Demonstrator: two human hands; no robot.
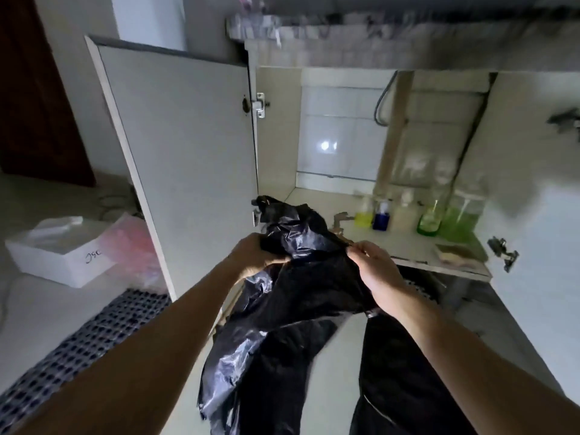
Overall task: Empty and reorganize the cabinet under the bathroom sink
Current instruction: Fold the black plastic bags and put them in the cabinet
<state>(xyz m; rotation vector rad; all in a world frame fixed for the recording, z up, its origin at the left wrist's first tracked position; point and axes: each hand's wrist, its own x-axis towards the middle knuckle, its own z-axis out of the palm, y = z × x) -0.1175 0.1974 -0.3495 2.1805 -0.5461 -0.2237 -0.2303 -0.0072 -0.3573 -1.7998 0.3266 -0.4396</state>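
Observation:
A large black plastic bag [292, 296] hangs in front of the open cabinet [276, 127] under the sink. My left hand [254, 255] grips a bunched part of the bag near its top. My right hand [373, 268] pinches the bag's upper edge on the other side. The bag's lower part drapes down to the floor between my arms. On the cabinet shelf [317, 199] stand a small yellow bottle [364, 215], a dark blue bottle [382, 218], a pale bottle [403, 211] and two bottles of green liquid [431, 219].
The left cabinet door [179, 146] stands wide open; the right door [539, 183] is open too. A sponge [455, 252] lies at the shelf's front right. On the floor at left sit a white box [59, 255], a pink bag [131, 243] and a checked mat [81, 343].

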